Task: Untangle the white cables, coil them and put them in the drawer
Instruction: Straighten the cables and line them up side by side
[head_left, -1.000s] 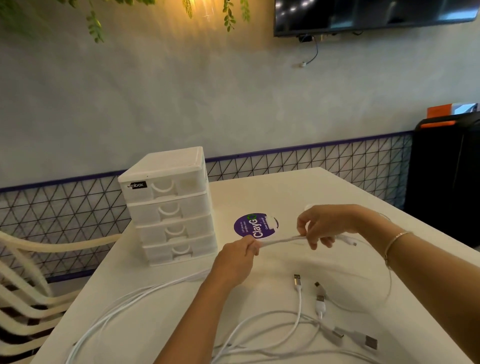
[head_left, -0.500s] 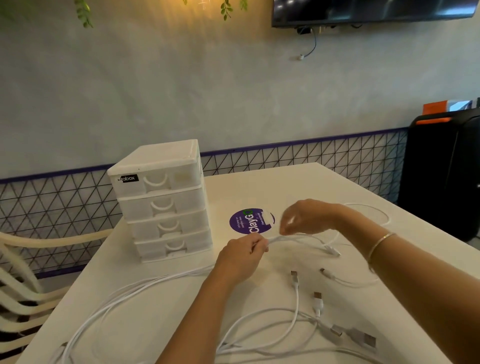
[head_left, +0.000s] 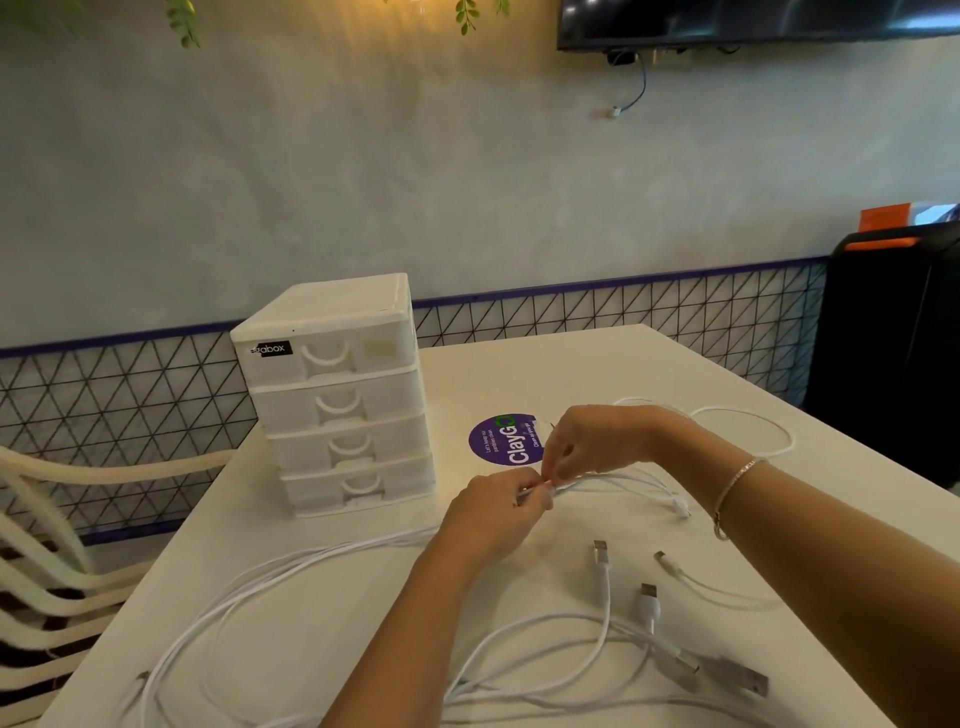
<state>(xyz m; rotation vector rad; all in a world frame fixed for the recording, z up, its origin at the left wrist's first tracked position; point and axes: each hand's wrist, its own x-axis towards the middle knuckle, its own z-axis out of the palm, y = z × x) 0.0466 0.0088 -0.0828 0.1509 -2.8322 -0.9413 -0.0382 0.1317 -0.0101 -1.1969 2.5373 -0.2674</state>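
head view: left hand (head_left: 493, 512) and right hand (head_left: 592, 441) meet at frame centre, each pinching the same white cable (head_left: 613, 478) above the table (head_left: 545, 364). more white cables (head_left: 519, 649) lie loose across the lower frame. drawer unit (head_left: 337, 400) stands centre left, all drawers closed. purple sticker (head_left: 498, 441) just behind the hands.

this looks like a cafe or small eating place. a white table (head_left: 571, 374) has a round purple sticker (head_left: 501, 441) asking people to clean up. a tv (head_left: 753, 21) hangs high on the wall (head_left: 363, 182). stacked cream chairs (head_left: 47, 561) stand on the left. green leaves (head_left: 182, 21) hang from above.
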